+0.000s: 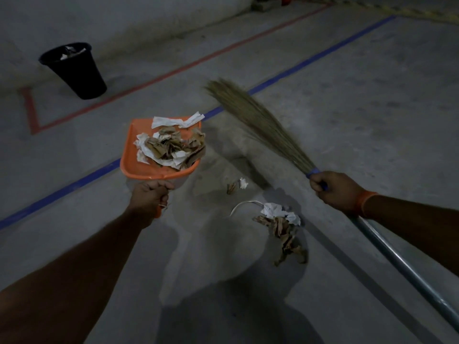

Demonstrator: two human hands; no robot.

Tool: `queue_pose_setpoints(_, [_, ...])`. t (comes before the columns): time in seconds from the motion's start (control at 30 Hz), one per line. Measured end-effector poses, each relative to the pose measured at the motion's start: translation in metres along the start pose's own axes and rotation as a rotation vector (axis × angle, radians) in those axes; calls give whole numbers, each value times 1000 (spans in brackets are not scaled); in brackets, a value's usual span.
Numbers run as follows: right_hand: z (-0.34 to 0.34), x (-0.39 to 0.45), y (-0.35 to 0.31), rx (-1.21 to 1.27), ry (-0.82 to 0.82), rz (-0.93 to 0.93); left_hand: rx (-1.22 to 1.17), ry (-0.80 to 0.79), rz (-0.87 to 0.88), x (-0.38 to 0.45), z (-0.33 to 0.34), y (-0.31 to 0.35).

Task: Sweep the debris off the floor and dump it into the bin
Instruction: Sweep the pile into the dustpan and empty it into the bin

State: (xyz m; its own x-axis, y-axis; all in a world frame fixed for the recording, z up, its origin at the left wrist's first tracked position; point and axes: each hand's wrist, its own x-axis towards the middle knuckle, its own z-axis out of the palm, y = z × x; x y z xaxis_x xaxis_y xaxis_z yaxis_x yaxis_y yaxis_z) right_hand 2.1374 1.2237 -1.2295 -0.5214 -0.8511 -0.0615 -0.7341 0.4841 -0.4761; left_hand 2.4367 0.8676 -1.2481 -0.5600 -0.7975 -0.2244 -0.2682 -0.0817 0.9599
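My left hand (150, 196) grips the handle of an orange dustpan (133, 160), held up off the floor and loaded with white paper scraps and brown torn pieces (171, 147). My right hand (335, 191) holds a grass broom (263, 122) near its blue binding, bristles pointing up and to the left, its metal shaft running back to the lower right. A pile of brown and white debris (282, 224) lies on the floor between my arms, with two small scraps (237, 185) above it. A black bin (74, 69) stands at the upper left, some paper inside.
The concrete floor carries a blue painted line (310, 59) running diagonally and a red line (173, 70) marking a corner near the bin. A grey wall (124, 18) runs behind the bin. A curved white strip (244, 204) lies by the debris pile.
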Motion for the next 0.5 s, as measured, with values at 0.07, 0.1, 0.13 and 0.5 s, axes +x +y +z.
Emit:
queue_pose_setpoints(0.07, [6,20,-15,86,-3,20,-19,-8,-9,0,-1,-2])
queue_pose_setpoints(0.1, [10,28,-22,122,-15,35,-24,-17,-10,0,-2,-3])
queue_pose_setpoints(0.13, [14,35,-27,155,-30,52,-20,-25,-9,1,-3,-4])
queue_pose_setpoints(0.5, [-1,92,-76,330,76,33,-10,26,39,20,-22,27])
